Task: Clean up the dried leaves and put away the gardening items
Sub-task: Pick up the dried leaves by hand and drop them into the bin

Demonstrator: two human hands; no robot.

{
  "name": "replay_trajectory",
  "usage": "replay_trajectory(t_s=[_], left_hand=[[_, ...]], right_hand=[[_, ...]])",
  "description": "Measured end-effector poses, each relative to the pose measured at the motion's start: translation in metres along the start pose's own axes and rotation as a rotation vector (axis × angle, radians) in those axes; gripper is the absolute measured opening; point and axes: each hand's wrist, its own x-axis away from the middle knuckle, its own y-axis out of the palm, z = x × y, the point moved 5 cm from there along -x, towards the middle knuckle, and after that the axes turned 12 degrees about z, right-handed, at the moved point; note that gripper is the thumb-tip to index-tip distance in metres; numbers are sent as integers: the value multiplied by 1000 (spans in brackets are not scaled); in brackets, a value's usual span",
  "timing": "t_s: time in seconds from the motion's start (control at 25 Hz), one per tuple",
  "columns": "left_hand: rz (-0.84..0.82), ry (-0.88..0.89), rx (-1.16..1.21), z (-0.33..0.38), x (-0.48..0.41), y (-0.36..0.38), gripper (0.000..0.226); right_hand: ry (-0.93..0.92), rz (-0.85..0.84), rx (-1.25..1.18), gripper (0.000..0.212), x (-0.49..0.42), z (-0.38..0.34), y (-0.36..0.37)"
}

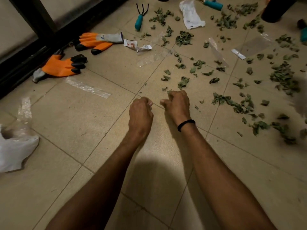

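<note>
left hand (140, 112) curled in a fist above the floor (66, 130), nothing seen inside; right hand (178, 105) curled, dried leaf (169, 92) at its fingertips, pinch unclear. orange gloves (61, 65) at 10 o'clock.

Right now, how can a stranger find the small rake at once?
Follow the black frame on the left to the far floor. Just beyond the orange gloves lies the small rake. Unlike other teal-handled tools, it shows three black prongs.
</note>
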Motion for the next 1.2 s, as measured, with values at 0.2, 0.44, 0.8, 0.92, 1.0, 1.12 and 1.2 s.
replay_trajectory(t_s=[0.2,0.44,0.8,0.92,1.0,1.12,1.2], left_hand=[[-57,62,12,10,-61,33,16],[-109,197,-13,15,-68,59,15],[-261,345,-138,23,-58,80,34],[-212,318,-113,24,-51,79,36],[-124,316,-62,29,-43,78,24],[-37,303,-86,35,-38,79,16],[-13,280,-131,37,-38,81,17]], right_hand=[[-278,18,89,11,1,-5,9],[-116,130,139,19,0,19,-18],[161,157,-16,13,-1,91,-79],[128,89,81,10,-8,94,-71],[107,91,107,14,-9,93,-69],[84,137,49,25,-11,88,-72],[57,155,30,23,-13,86,-73]])
